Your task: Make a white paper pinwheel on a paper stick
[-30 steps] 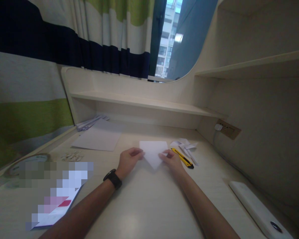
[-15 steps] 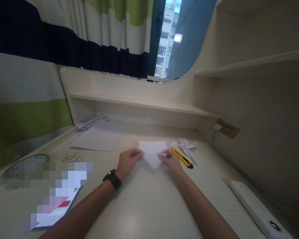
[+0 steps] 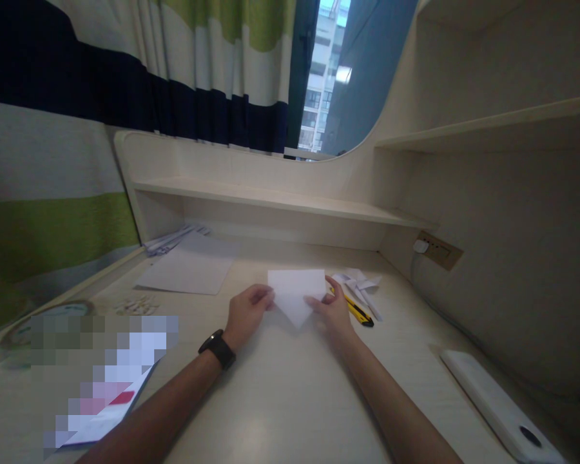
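A white folded sheet of paper (image 3: 296,296) is held between my two hands over the middle of the desk, its flat edge away from me and its point toward me. My left hand (image 3: 249,310) pinches the paper's left edge; a black watch is on that wrist. With thumb and fingers, my right hand (image 3: 332,309) grips the right side. Just right of that hand lies a yellow and black utility knife (image 3: 360,312). A white paper pinwheel (image 3: 360,283) lies behind the knife, partly hidden.
Flat white paper (image 3: 188,267) and a stack of folded strips (image 3: 174,240) lie at the back left. Small pale pieces (image 3: 138,305), a tape roll (image 3: 67,309) and a partly blurred flat item (image 3: 120,386) are on the left. A white oblong device (image 3: 493,399) lies at right.
The far edge of the paper has risen slightly toward my view. My right hand's fingers have spread further up along its right edge. My left hand has barely moved.
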Motion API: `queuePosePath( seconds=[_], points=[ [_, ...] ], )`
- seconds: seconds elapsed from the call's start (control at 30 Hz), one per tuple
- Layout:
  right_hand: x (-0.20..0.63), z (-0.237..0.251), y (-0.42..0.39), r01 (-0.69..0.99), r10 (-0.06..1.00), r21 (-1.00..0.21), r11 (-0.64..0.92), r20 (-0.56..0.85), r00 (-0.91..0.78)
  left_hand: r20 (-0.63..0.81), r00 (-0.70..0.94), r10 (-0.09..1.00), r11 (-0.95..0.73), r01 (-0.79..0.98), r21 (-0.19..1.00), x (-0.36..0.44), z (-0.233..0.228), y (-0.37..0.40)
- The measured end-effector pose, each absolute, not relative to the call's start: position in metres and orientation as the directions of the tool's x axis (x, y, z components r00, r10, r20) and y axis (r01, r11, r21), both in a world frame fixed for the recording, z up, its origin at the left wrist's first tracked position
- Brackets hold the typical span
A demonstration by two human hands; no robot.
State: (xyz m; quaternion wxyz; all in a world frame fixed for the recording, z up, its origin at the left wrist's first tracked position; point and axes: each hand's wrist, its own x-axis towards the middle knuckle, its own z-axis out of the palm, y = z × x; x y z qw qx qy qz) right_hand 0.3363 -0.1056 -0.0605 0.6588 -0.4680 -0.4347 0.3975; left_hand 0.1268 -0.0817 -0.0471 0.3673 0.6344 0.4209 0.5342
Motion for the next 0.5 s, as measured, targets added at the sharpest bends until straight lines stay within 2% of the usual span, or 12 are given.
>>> queuePosePath(
  seconds=[0.2, 0.33, 0.5],
  points=[
    [0.340, -0.059, -0.106, -0.137, 0.966, -0.972, 0.192, 0.163, 0.200, 0.391, 0.054, 0.919, -0.395, 0.088, 0.915, 0.125, -0.049, -0.078],
    [0.345, -0.058, -0.107, -0.139, 0.972, -0.979, 0.151, 0.121, 0.203, 0.376, 0.059, 0.925, -0.379, 0.055, 0.924, 0.124, -0.043, -0.077],
    [0.350, -0.058, -0.107, -0.076, 0.969, -0.991, 0.113, 0.093, 0.229, 0.274, 0.158, 0.949, -0.272, -0.033, 0.962, 0.122, -0.035, -0.081]
  ],
)
